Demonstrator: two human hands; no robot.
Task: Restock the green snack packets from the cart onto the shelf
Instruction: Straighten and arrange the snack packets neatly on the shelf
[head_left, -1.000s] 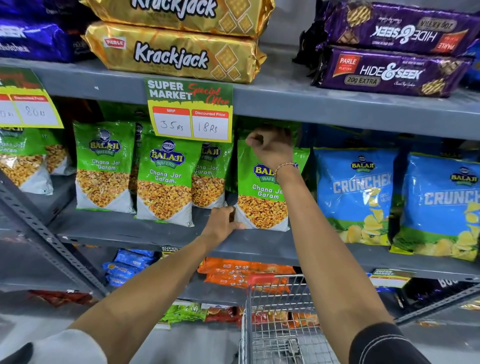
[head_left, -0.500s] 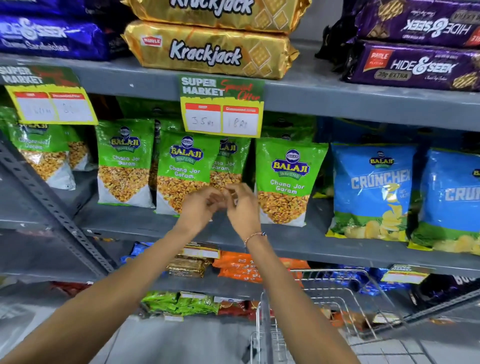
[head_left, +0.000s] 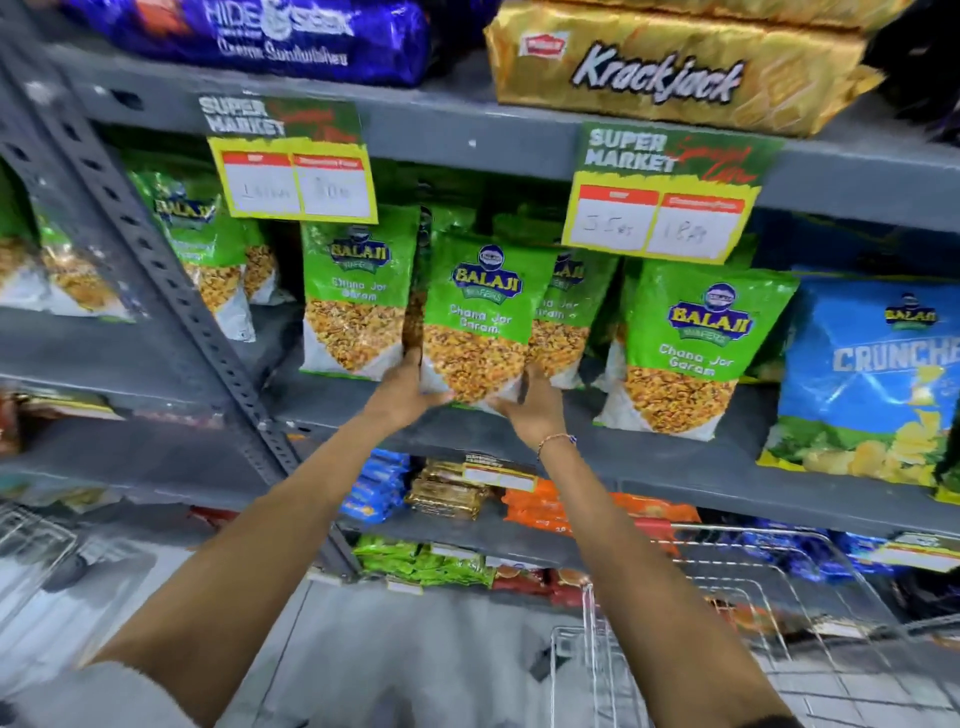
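Observation:
A green Balaji Chana Jor Garam packet (head_left: 480, 312) stands upright at the front of the grey middle shelf (head_left: 649, 457). My left hand (head_left: 402, 395) grips its lower left corner and my right hand (head_left: 530, 410) grips its lower right corner. More green packets stand on the same shelf: one to the left (head_left: 358, 291), one behind on the right (head_left: 563, 322), and one further right (head_left: 696, 343). The wire cart (head_left: 727, 639) is at the lower right, below my right arm; its contents are mostly hidden.
Blue Crunchex bags (head_left: 872, 384) stand right of the green packets. Yellow price tags (head_left: 660, 208) hang from the upper shelf, which carries Krackjack (head_left: 670, 67) and Hide & Seek (head_left: 270, 36) packs. A perforated grey upright (head_left: 171, 291) slants at left. Lower shelves hold orange, blue and green packs.
Both hands left the right-hand green packet, came together in front of the shelf, and now hold the bottom corners of the middle green packet. The view has shifted left.

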